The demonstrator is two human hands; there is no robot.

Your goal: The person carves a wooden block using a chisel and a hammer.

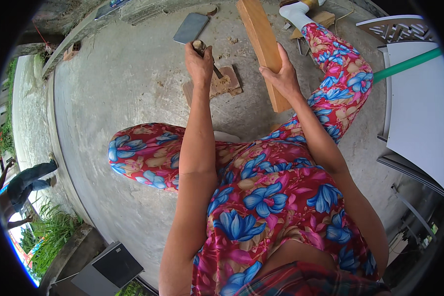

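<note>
Red-and-dark plaid cloth [311,283] lies nearest, at the lower edge, beside a red blouse [271,202] printed with blue and pink flowers. The person sits low over a grey concrete floor [148,98], knees apart in matching trousers [340,84]. Their left hand [200,66] is curled closed round a tool [217,72] with a rounded handle end and dark shaft, its lower end by flat reddish-brown blocks [235,81] strewn with crumbs. The right hand [283,79] is part open, gripping a long squared timber [264,44], thumb across its face and fingers along its right edge; the timber slants above the floor, right of the blocks. Beyond the left hand lies a dark grey slab [191,28]. At right, a green tube [409,65] crosses in front of a white panel [419,118]. At left, a bystander in jeans [24,185] stands above grassy plants [54,224] and a grey box-shaped object [96,276] with a dark face.
</note>
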